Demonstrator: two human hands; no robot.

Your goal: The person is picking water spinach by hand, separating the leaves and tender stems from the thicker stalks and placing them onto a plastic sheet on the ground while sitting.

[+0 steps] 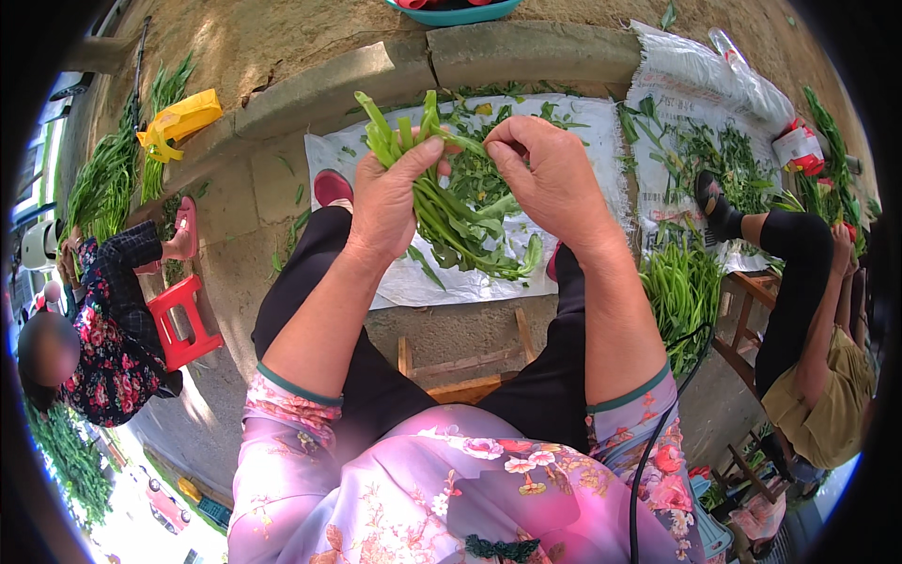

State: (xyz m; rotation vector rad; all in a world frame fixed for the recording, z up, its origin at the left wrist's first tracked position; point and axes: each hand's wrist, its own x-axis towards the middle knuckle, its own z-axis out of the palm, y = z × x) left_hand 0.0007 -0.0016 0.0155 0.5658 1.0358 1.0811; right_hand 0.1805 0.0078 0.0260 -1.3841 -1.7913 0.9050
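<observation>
My left hand is closed round a bunch of leafy green vegetable stems. Their pale cut ends stick up above my thumb, and the leaves hang down to the right. Close by on the right, my right hand pinches a green strand at the side of the bunch between thumb and forefinger. Below both hands, a white woven sheet lies on the ground between my feet, strewn with loose leaves and trimmings.
A stone kerb runs behind the sheet. To the right are a pile of long green stems, another white sack and a seated person. At left, a person sits beside a red stool, near a yellow bag and more greens.
</observation>
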